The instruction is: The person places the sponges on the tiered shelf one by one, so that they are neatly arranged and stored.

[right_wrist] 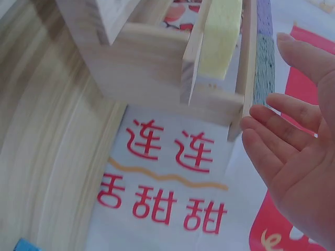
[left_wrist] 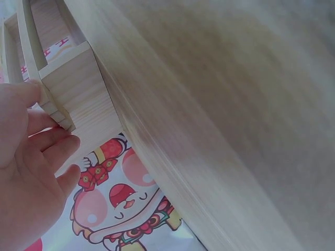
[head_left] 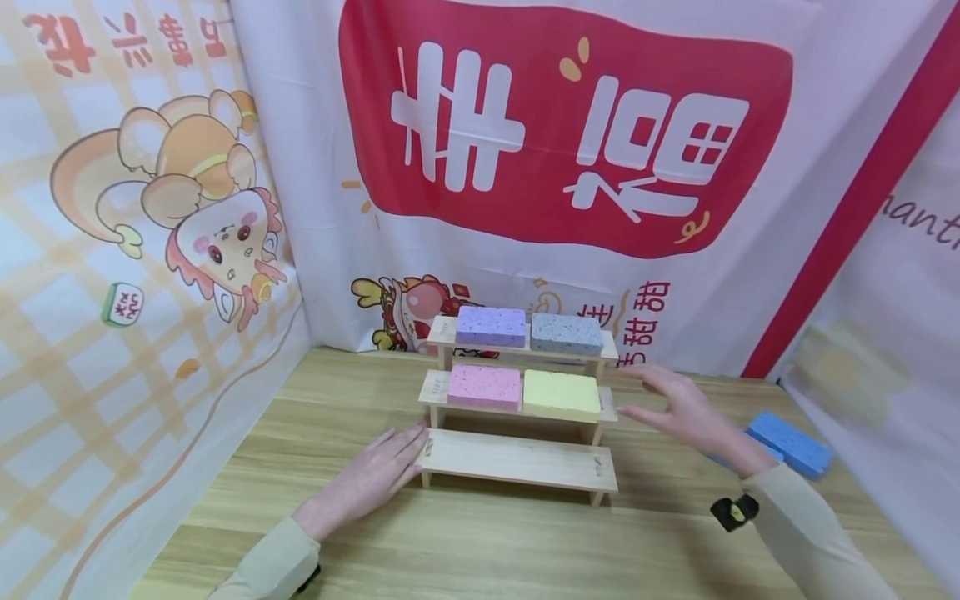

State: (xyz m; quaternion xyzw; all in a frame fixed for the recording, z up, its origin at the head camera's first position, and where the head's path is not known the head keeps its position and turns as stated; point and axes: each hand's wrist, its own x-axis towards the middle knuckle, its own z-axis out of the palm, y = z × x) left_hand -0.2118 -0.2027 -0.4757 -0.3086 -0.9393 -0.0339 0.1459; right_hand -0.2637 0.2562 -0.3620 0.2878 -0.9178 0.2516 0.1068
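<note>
A three-tier wooden display stand (head_left: 517,457) stands on the table. On its top tier lie a purple sponge block (head_left: 491,326) and a grey one (head_left: 566,332). The middle tier bears a pink block (head_left: 484,386) and a yellow block (head_left: 561,394); the lowest tier is bare. My left hand (head_left: 375,471) touches the left end of the lowest tier, fingers extended. At the stand's right side is my right hand (head_left: 690,410), thumb and fingers apart, holding nothing. In the right wrist view its fingertips (right_wrist: 251,123) are close to the stand's end; contact is unclear.
Blue blocks (head_left: 791,443) lie on the table at the right, partly hidden behind my right wrist. Printed white cloth (head_left: 322,208) hangs behind the stand and along both sides. The wooden table (head_left: 450,550) extends in front of the stand.
</note>
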